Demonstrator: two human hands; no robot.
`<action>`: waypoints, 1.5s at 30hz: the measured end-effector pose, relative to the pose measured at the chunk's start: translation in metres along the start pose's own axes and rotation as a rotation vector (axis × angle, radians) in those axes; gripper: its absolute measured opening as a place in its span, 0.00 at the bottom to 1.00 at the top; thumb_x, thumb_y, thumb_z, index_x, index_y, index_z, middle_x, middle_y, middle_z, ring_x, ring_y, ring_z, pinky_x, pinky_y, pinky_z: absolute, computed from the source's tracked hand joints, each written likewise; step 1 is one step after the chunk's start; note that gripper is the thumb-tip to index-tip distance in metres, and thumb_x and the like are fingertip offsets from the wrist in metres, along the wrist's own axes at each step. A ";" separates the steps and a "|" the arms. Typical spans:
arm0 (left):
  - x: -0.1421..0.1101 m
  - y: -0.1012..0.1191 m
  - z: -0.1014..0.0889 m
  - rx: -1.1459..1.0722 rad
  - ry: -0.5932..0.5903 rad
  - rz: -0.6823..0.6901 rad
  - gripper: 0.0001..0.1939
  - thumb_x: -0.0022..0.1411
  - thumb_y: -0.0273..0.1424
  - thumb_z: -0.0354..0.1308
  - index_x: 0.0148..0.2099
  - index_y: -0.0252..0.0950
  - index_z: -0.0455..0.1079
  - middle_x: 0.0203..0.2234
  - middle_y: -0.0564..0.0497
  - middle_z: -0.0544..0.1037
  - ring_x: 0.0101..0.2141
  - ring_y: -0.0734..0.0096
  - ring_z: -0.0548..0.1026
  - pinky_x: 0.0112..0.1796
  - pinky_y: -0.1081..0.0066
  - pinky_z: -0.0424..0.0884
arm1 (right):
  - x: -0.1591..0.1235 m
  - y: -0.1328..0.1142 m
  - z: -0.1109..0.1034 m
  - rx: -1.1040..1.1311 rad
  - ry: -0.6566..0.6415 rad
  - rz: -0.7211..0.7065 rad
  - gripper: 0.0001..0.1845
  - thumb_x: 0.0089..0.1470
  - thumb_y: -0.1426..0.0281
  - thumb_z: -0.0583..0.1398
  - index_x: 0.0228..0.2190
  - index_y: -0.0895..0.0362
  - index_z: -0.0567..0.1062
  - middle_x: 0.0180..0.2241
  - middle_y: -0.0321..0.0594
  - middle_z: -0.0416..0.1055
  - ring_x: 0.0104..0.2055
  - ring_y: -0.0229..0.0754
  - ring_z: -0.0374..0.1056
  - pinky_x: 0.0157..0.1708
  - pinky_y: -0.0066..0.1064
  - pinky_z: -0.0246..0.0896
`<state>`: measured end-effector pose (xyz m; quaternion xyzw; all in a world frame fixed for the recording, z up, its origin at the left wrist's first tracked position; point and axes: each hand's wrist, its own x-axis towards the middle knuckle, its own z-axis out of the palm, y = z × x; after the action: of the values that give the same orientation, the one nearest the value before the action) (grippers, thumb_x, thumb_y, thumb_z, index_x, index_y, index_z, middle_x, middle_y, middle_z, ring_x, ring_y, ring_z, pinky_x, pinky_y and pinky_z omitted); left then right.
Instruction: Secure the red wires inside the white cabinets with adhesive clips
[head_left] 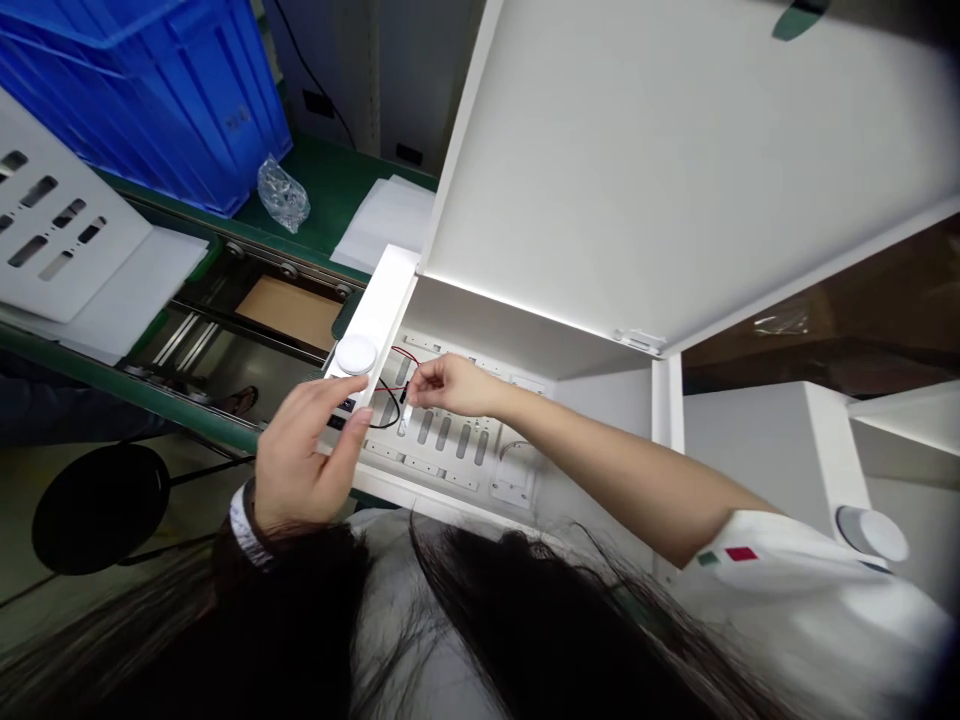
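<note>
A white cabinet lies before me with its door raised. On its left end panel sits a white round knob. My left hand is at this panel, thumb and forefinger apart beside small black sockets below the knob. Inside the cabinet, my right hand is closed in a pinch at a thin black wire with a small dark connector at its fingertips. Red wires run from the panel nearby. The fingertips partly hide what they hold.
A blue crate, a clear plastic bag and white sheets are on the green bench. A slotted white panel lies at the left. Below stands a black stool. Another white cabinet is at the right.
</note>
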<state>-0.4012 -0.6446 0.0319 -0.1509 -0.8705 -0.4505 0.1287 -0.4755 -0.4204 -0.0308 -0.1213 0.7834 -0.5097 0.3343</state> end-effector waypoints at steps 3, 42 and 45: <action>0.005 0.006 0.012 -0.081 -0.127 -0.088 0.21 0.63 0.32 0.60 0.58 0.39 0.71 0.41 0.49 0.82 0.37 0.66 0.79 0.43 0.67 0.74 | -0.024 -0.046 -0.003 0.175 0.074 -0.175 0.10 0.49 0.65 0.67 0.31 0.59 0.79 0.28 0.36 0.76 0.30 0.34 0.70 0.34 0.29 0.66; -0.004 -0.002 0.028 -0.233 -0.085 -0.285 0.08 0.64 0.31 0.59 0.44 0.39 0.76 0.32 0.53 0.80 0.32 0.75 0.77 0.38 0.74 0.73 | 0.032 0.157 0.034 -0.542 0.499 0.519 0.10 0.51 0.75 0.61 0.33 0.58 0.83 0.37 0.44 0.80 0.42 0.45 0.74 0.42 0.28 0.63; -0.004 -0.002 0.028 -0.218 -0.089 -0.281 0.08 0.63 0.30 0.59 0.44 0.39 0.76 0.32 0.53 0.80 0.32 0.75 0.77 0.38 0.74 0.73 | 0.032 0.157 0.033 -0.528 0.502 0.520 0.10 0.50 0.75 0.61 0.33 0.58 0.82 0.38 0.44 0.80 0.41 0.44 0.73 0.41 0.27 0.63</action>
<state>-0.4008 -0.6229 0.0132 -0.0606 -0.8338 -0.5487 0.0090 -0.4542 -0.3906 -0.1903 0.1263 0.9480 -0.2049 0.2084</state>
